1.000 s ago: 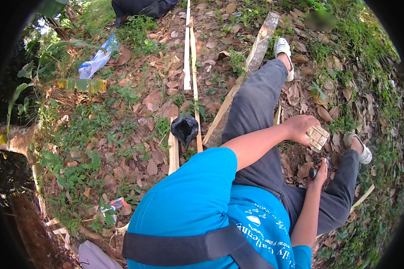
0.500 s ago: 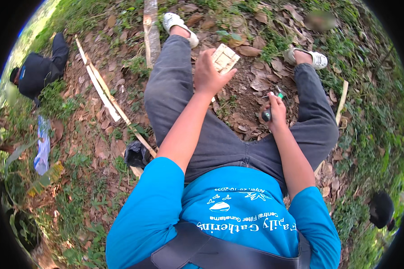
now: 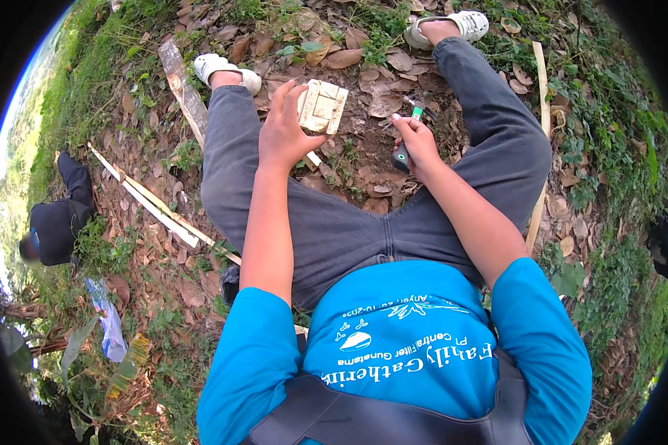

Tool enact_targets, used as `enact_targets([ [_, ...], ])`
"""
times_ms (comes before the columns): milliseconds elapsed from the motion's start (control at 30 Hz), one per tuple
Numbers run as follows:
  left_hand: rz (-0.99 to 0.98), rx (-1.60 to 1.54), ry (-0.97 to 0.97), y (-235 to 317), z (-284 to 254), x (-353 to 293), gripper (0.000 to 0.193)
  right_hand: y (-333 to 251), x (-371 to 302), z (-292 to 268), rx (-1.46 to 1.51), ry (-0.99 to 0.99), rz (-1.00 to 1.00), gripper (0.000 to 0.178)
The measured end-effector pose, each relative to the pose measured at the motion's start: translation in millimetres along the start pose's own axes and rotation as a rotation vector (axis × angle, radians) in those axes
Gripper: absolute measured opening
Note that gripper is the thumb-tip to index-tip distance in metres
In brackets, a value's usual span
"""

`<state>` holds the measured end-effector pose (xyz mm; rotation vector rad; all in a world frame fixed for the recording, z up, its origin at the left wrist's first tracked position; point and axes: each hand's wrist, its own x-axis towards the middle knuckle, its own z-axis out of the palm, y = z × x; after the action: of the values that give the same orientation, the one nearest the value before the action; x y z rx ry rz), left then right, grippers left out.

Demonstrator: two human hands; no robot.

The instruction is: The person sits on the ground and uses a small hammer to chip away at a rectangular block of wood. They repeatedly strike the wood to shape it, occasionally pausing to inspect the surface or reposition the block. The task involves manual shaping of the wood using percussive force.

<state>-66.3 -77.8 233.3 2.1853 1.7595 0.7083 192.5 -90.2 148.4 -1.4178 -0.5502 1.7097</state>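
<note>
My left hand (image 3: 283, 133) holds a small, squarish block of pale wooden strips (image 3: 323, 107) by its left and lower edges, thumb underneath and fingers behind. Raised strips form a square on its face. To the right, lower and apart from it, my right hand (image 3: 417, 144) is closed around a hammer (image 3: 418, 113) with a black and green handle. The dark butt of the handle points back toward me, and the metal head lies beyond my fingers. A thin sliver, perhaps a nail, shows at my fingertips; it is too small to be sure.
Between my spread legs, dry leaves (image 3: 382, 104) and a short wood offcut (image 3: 315, 159) lie on the soil. Long split strips (image 3: 145, 196) and a plank (image 3: 184, 93) are at left, another strip (image 3: 539, 148) at right. A person (image 3: 59, 222) and a plastic bag (image 3: 110, 326) are far left.
My view has swung to the right, so the surroundings sit further left. Both hands keep their hold; the wooden block is turned slightly and more of the hammer's head shows.
</note>
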Motion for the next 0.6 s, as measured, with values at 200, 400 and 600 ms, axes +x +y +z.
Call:
enact_targets([
  [200,0.047,-0.004,-0.103,5.7,12.4,19.5,0.087,-0.5,9.3,-3.1,-0.014,-0.009,-0.021,0.025],
  [400,-0.059,0.067,-0.316,-10.6,42.6,35.5,0.054,-7.5,6.2,-3.4,-0.001,0.04,-0.005,0.023],
  [600,0.224,0.178,-0.339,-20.7,89.9,47.5,0.086,-13.1,-17.4,-12.7,0.021,0.313,0.006,0.022],
])
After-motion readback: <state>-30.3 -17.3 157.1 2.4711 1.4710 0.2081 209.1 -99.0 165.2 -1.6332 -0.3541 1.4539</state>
